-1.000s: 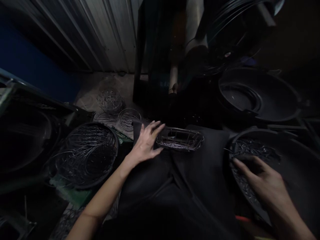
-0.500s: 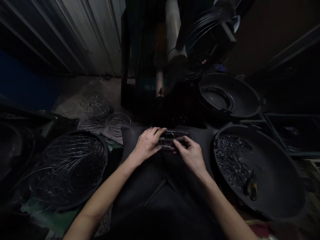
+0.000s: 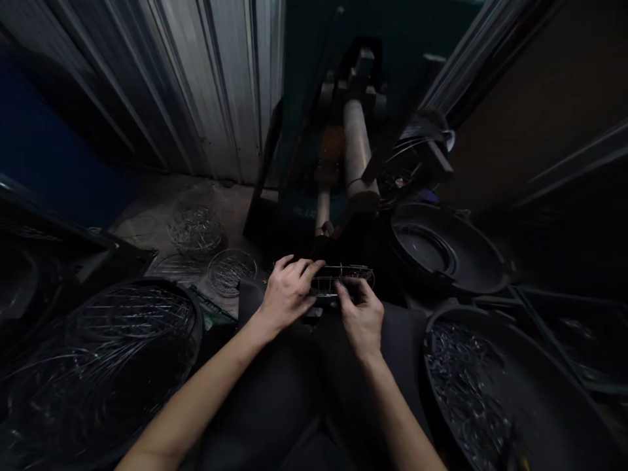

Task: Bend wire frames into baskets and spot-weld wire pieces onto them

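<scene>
A small wire frame (image 3: 328,283), with thin curved wires and short crossbars, is held above my dark-covered lap. My left hand (image 3: 289,291) is closed round its left part, thumb and fingers on its upper and lower wires. At its right part my right hand (image 3: 360,314) pinches with thumb and fingertips close to the wires; the fingers hide whether a loose piece is in the pinch. Part of the frame shows beyond the right hand's fingers.
A black basin (image 3: 199,327) of long wires stands left, another basin (image 3: 426,320) of short bent pieces right. A third basin (image 3: 483,261) holds dark rings. Ahead stands a machine with a metal cylinder (image 3: 357,137). Wire baskets (image 3: 196,229) lie on the floor.
My view has tilted up, so the surroundings sit lower in the picture and more of the machine shows. Both hands still hold the wire frame, raised slightly away from my lap.
</scene>
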Available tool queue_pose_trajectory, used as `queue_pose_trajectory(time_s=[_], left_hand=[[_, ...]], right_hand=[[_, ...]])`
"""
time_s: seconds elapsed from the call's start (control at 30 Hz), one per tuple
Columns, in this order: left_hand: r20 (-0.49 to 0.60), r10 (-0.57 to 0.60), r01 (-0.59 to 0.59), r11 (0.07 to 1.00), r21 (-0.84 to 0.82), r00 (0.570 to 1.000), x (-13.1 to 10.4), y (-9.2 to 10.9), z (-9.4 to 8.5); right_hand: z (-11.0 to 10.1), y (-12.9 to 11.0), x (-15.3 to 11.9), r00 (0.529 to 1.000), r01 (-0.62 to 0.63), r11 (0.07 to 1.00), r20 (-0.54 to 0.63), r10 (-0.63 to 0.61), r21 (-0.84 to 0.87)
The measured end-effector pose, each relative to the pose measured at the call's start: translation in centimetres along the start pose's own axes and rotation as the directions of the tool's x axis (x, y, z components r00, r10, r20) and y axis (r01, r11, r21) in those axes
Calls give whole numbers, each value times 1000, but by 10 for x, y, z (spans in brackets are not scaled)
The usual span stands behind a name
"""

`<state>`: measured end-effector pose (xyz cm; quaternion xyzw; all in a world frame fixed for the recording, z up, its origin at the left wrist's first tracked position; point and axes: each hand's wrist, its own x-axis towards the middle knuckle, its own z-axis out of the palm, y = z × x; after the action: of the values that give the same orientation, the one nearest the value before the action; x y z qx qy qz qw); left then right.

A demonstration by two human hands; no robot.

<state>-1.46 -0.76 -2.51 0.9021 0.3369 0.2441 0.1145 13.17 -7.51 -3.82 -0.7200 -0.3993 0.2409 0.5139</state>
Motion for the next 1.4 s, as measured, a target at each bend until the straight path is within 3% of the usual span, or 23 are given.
queue_pose_trajectory(time_s=[0.23,0.57,0.8,1.1,1.4], left_hand=[[-34,-8,7,1000,-14,999,13,-19,6],[-88,-12,11,1000,-13,996,29,-29,12],[-80,-37,33,998,-53,996,36,-32,10],[-68,-23,23,1000,8,997,43,-34,10],[-77,14,-8,997,79,997,44,-38,10]], right_hand=[[15,3,15,988,148,984,-27,-151,-97],[25,5,33,971,218,970,-81,-227,-105],[26,6,38,965,243,966,-75,-250,-86],[29,5,46,969,221,971,-95,-230,-94],[33,9,47,952,288,955,-84,-294,-68]])
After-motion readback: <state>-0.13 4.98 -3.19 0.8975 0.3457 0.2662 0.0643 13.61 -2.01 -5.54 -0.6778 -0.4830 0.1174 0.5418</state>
